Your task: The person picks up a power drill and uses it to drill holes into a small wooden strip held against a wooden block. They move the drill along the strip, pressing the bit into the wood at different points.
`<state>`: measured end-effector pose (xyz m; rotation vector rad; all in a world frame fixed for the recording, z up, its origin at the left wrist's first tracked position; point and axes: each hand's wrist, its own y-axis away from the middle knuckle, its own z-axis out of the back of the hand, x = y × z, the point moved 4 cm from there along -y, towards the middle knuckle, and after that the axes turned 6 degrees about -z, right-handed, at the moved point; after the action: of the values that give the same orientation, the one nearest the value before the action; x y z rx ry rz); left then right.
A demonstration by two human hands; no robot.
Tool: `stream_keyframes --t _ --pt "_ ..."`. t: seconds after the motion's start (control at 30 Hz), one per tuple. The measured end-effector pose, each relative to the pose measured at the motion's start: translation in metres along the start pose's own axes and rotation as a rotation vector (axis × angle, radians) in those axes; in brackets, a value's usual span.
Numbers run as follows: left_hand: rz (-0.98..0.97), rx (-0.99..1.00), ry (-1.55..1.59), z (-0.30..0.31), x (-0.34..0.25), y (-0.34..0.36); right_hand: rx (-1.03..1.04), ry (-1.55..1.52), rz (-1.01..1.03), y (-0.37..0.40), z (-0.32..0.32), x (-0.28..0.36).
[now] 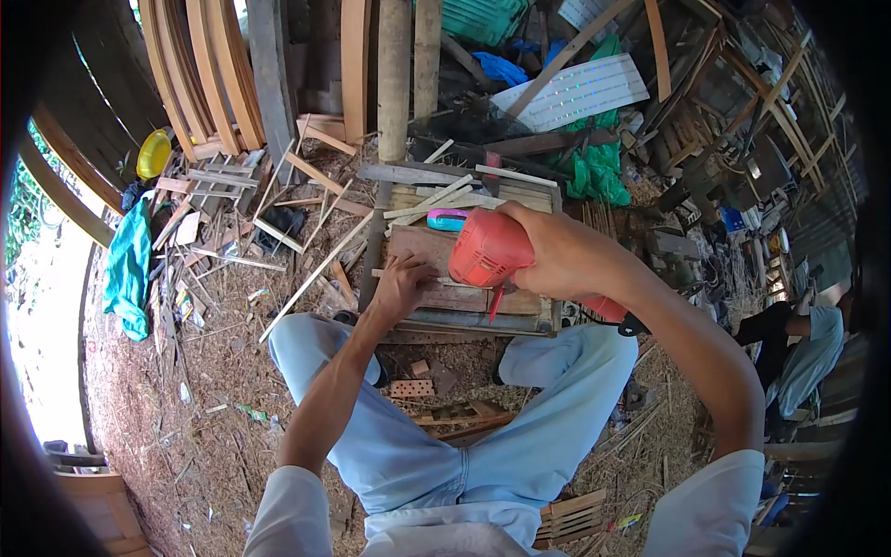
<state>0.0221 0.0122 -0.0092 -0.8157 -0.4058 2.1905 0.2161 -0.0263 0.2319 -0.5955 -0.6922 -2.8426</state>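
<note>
My right hand (538, 246) is wrapped round a red power tool (483, 249), held over the right part of a low wooden work surface (371, 269). A thin red piece points down from the tool's front. My left hand (406, 281) rests on a brown board (427, 245), its fingers pressed down near a narrow strip. Whether it grips anything is hidden. Just left of the tool lies a pink and blue object (448, 219). Thin pale wooden strips (436, 202) lie across the far side of the surface.
Wood scraps (316, 176) and a teal cloth (130, 265) lie at the left, near a yellow bowl (154, 153). A perforated brick (411, 388) sits between my legs. A white panel (575, 93) leans behind. At the right edge, another person (817, 343) is partly visible.
</note>
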Motion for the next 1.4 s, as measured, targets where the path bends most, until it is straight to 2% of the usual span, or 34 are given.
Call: stream_keyframes --t 0.07,0.6,0.67,0.77,1.07,1.17,1.3,1.4 --pt "0.005 0.0 0.005 -0.001 0.001 0.001 -0.04 0.025 0.056 -0.001 -0.001 -0.001" --pt "-0.012 0.002 -0.001 0.008 -0.008 -0.004 -0.014 0.024 0.004 -0.007 -0.003 -0.007" --pt "-0.021 -0.008 -0.004 0.011 -0.01 -0.006 -0.095 0.095 0.1 -0.01 -0.006 -0.01" --pt "-0.036 -0.022 -0.003 0.012 -0.012 -0.005 0.005 0.034 0.0 -0.004 0.002 -0.001" --pt "-0.026 -0.015 0.037 0.012 -0.01 -0.007 -0.077 0.064 0.075 -0.007 -0.004 -0.011" --pt "-0.022 -0.013 0.023 0.006 -0.005 -0.004 -0.031 0.033 0.016 -0.004 0.0 -0.007" --pt "-0.02 0.004 0.008 -0.002 0.002 -0.001 -0.065 0.035 0.068 -0.005 0.0 -0.005" --pt "-0.014 -0.023 0.029 -0.005 0.007 0.002 -0.027 0.028 -0.001 0.005 0.007 0.001"
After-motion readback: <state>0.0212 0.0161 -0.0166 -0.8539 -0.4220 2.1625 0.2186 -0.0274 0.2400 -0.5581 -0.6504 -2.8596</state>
